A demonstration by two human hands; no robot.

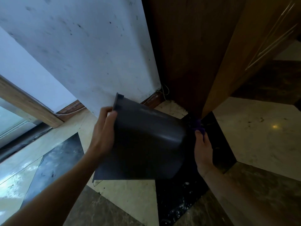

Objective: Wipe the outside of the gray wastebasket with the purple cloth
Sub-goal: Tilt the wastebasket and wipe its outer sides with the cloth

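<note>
The gray wastebasket is held up off the floor, tipped on its side, with its rim toward the left and its bottom toward the right. My left hand grips it at the rim, thumb over the edge. My right hand is at the bottom end of the basket and holds the purple cloth bunched against that end. Only a small part of the cloth shows above my fingers; the rest is hidden behind the basket and the hand.
A stained white wall stands just behind the basket. A dark wooden door frame and an open wooden door rise to the right. Below lies a marble floor with black inlay tiles. A window sill sits at the left.
</note>
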